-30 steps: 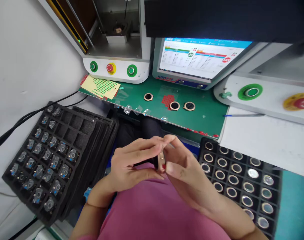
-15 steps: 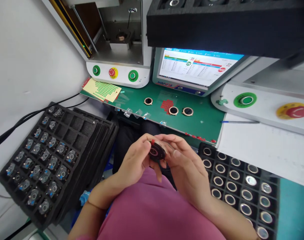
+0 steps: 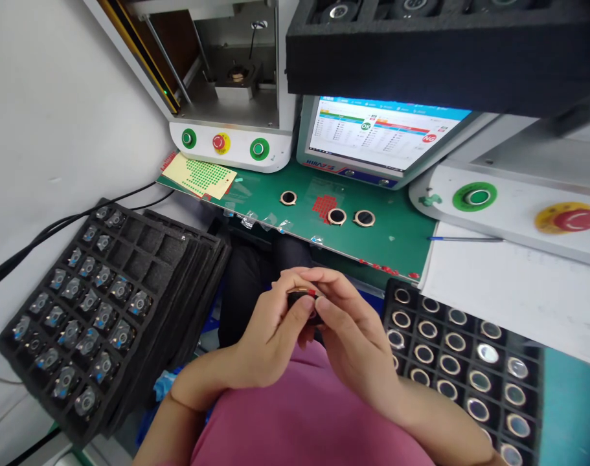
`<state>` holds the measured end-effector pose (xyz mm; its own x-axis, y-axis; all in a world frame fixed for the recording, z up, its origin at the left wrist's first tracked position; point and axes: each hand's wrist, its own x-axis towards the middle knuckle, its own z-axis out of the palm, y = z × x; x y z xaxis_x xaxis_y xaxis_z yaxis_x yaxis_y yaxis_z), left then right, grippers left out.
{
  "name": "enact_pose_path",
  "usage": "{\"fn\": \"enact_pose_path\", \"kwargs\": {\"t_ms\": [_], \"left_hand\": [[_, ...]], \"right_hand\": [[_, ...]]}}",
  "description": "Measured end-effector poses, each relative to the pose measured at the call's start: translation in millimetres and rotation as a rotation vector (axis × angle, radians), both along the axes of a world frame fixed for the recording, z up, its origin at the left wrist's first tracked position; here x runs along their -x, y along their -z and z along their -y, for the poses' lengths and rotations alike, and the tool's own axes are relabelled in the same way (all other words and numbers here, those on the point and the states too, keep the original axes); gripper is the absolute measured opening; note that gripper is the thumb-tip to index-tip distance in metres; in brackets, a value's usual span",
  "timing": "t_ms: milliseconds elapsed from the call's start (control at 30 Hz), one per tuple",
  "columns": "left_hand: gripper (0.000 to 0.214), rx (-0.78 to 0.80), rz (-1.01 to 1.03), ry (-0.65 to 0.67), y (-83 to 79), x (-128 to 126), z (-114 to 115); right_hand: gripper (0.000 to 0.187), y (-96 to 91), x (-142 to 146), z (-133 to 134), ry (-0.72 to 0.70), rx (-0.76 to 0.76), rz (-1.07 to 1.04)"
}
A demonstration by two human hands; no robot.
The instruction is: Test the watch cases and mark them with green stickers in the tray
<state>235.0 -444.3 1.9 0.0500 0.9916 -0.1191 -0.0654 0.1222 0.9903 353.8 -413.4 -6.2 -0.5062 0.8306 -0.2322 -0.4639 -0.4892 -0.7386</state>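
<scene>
Both hands are closed around a round black smartwatch case [image 3: 297, 298] in front of my chest. A gold-coloured rim and a small red tab [image 3: 311, 292] show along its upper edge. My left hand [image 3: 270, 333] grips it from the left, thumb pressed on the dark face. From the other side my right hand [image 3: 355, 327] clasps it, its thumb tip also on the face. Fingers hide most of the case. Beyond the hands, on the green bench [image 3: 256, 188], lie a round watch piece [image 3: 288, 198], a second one [image 3: 337, 217] and a third [image 3: 364, 218].
At left, a black foam tray [image 3: 134, 259] holds wrapped parts, stacked on others. Another tray [image 3: 462, 323] at right holds gold-rimmed rounds. Behind stand a button-fronted machine [image 3: 236, 145] and a monitor [image 3: 367, 139], with a foam tray [image 3: 421, 65] overhead. Papers [image 3: 513, 278] and a pen [image 3: 464, 239] lie right.
The watch case has turned in my hands, so less of its dark face shows. Both thumbs have come together on it, and my right hand has closed in more tightly.
</scene>
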Motion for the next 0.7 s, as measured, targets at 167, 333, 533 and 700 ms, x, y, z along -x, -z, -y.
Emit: {"fn": "enact_pose_path", "kwargs": {"t_ms": [167,333,533,700], "left_hand": [[0.015,-0.170,-0.250,0.024,-2.5,-2,-1],[0.019,-0.299,-0.509,0.052,-11.3,-6,-2],[0.023,-0.391,-0.672,0.066,-1.9,-8,-1],[0.025,-0.472,-0.706,-0.015,5.5,-13,-3]], "right_hand": [[0.014,-1.7,3,1,0.046,-0.028,0.047],[0.019,-3.2,9,1,0.151,-0.034,-0.022],[0.026,-3.6,16,2,0.259,-0.040,-0.001],[0.027,-2.3,14,2,0.271,-0.070,0.032]]}}
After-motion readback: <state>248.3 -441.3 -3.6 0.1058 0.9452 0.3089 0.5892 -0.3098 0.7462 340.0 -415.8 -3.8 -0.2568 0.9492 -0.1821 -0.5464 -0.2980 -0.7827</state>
